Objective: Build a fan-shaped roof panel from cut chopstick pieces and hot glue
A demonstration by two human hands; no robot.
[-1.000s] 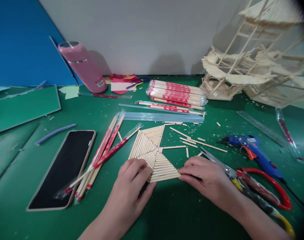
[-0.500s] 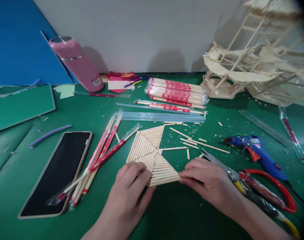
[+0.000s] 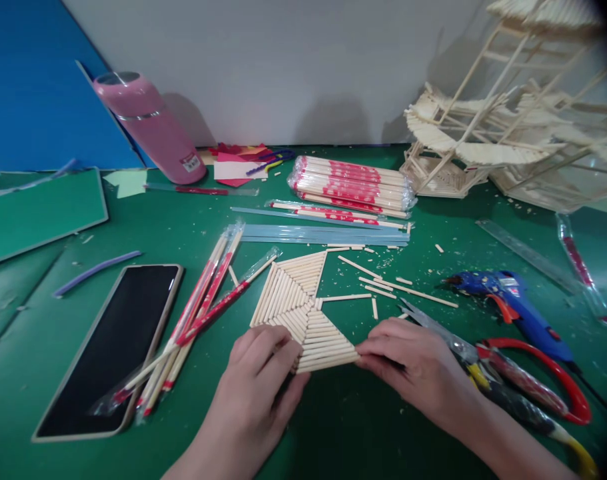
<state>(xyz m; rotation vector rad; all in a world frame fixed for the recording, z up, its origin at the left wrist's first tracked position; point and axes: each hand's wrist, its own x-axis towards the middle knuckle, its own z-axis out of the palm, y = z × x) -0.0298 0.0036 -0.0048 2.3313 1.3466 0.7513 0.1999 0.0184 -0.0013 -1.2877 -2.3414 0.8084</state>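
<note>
A flat panel of short wooden sticks (image 3: 310,313), laid in triangular sections that meet at a centre, lies on the green table. My left hand (image 3: 263,367) is closed on its lower left edge, with the fingertips partly hidden behind the knuckles. With thumb and fingers my right hand (image 3: 403,357) pinches the panel's lower right corner. One section on the panel's right side is open, and a single stick (image 3: 346,297) points out from the centre there. Loose cut sticks (image 3: 378,287) lie just beyond my right hand.
Scissors (image 3: 528,380) with red handles and a blue glue gun (image 3: 513,310) lie right. Left are wrapped chopsticks (image 3: 203,307) and a phone (image 3: 110,347). Behind stand a chopstick bundle (image 3: 350,183), a pink bottle (image 3: 150,127) and a stick-built model (image 3: 483,133). Blue strips (image 3: 323,234) lie mid-table.
Both hands keep their hold on the stick panel almost unmoved. The whole view has shifted very slightly.
</note>
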